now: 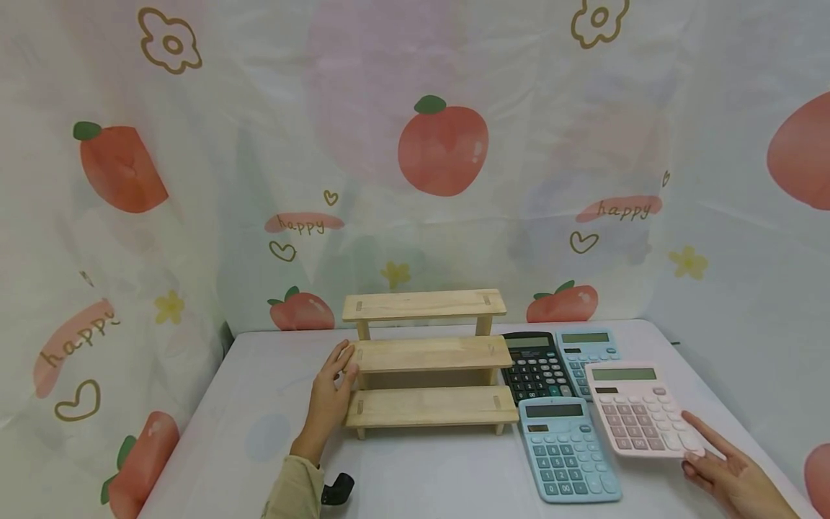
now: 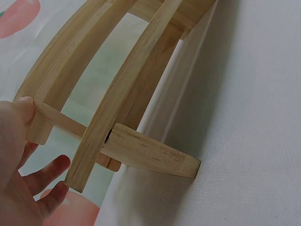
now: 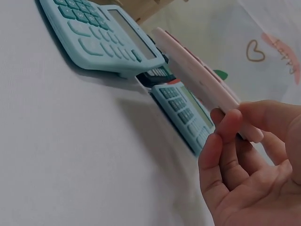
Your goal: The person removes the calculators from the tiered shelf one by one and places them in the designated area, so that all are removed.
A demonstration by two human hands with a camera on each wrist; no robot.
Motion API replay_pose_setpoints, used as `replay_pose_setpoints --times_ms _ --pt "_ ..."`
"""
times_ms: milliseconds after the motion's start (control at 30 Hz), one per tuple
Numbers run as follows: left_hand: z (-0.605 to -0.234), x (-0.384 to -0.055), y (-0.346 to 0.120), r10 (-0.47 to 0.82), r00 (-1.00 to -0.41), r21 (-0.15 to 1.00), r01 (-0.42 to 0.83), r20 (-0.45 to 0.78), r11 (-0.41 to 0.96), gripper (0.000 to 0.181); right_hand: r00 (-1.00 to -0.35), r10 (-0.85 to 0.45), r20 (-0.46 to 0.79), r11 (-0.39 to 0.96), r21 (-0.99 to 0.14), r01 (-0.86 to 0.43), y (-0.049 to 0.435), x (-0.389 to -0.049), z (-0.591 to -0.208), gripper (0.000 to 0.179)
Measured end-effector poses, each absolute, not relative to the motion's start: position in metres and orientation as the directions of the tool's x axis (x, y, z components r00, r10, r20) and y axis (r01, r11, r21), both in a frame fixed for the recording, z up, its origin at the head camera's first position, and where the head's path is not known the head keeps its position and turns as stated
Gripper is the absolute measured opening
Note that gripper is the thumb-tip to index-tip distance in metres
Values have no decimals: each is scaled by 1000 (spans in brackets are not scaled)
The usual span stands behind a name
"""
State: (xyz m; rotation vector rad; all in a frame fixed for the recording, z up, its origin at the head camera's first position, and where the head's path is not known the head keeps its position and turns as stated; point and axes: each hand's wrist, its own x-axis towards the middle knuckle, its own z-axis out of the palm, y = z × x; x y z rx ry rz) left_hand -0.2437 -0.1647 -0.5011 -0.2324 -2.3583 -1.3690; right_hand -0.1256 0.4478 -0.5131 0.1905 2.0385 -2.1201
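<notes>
Pink calculator (image 1: pixel 638 407), flat smooth plastic, lifted in the right hand (image 1: pixel 735 472).

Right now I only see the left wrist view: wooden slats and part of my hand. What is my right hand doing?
Observer: The right hand pinches the near corner of the pale pink rectangular plastic calculator, tilting it off the table.
Operator: What lies around it?
Observer: A near light blue plastic calculator, a far light blue calculator and a black calculator, all right of the three-tier pale wooden shelf.
Operator: Anything on the tiers?
Observer: Nothing; only your left hand touches its left end.
</notes>
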Motion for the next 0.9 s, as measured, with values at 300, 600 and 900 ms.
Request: replay_pose_setpoints --times_ms 300,600,900 --pt "-505 -244 -165 -67 -878 762 372 475 530 44 -907 15 -422 127 -899 420 457 -129 -516 83" --pt "-502 -242 -166 -54 -906 804 344 421 485 46 -878 -9 -479 89 -875 476 466 -129 -527 82" --pt "-502 -242 -165 -55 -909 810 338 412 480 46 -862 -15 -506 100 -859 502 470 -131 -525 54"
